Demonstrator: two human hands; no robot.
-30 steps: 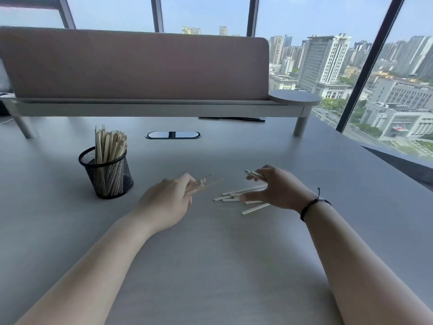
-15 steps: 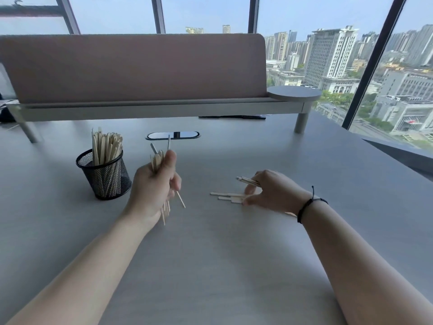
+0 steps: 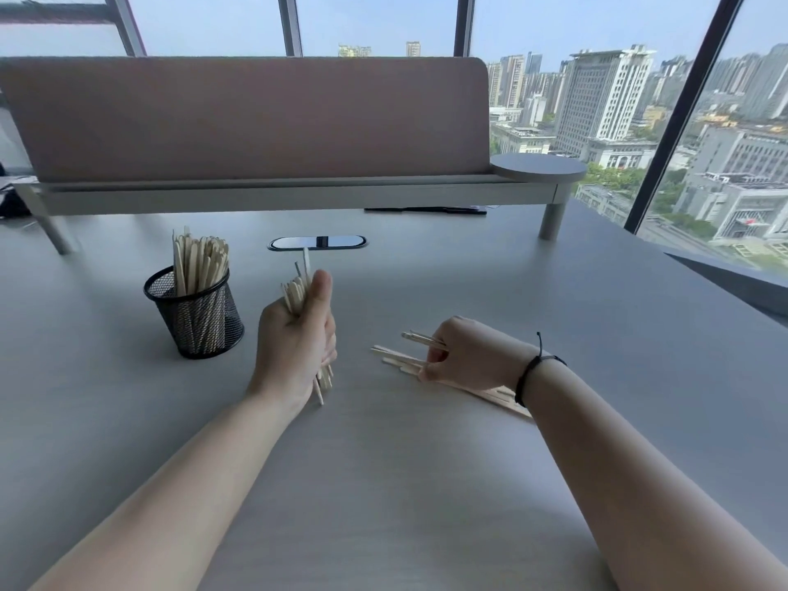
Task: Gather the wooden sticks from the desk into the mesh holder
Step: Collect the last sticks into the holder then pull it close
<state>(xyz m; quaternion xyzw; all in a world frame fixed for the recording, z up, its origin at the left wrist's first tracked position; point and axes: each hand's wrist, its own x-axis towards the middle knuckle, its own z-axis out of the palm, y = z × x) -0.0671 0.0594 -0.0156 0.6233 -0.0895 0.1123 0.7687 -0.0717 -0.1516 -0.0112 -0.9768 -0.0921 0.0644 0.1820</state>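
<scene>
A black mesh holder (image 3: 200, 324) stands on the grey desk at the left, with several wooden sticks upright in it. To its right my left hand (image 3: 298, 339) grips an upright bundle of wooden sticks (image 3: 296, 292), their lower ends touching the desk. My right hand (image 3: 469, 354) pinches a few sticks (image 3: 420, 338) that point left, while it rests over several loose sticks (image 3: 398, 358) lying flat on the desk; some of these run under my wrist.
A cable grommet (image 3: 317, 242) is set into the desk (image 3: 383, 484) behind my hands. A padded divider (image 3: 247, 121) on a raised shelf spans the back, with a round shelf end (image 3: 538, 167) at the right. The desk's right edge borders big windows.
My left hand has lifted its sticks from flat to upright and stood the bundle on the desk near the holder. My right hand has closed further on its few sticks.
</scene>
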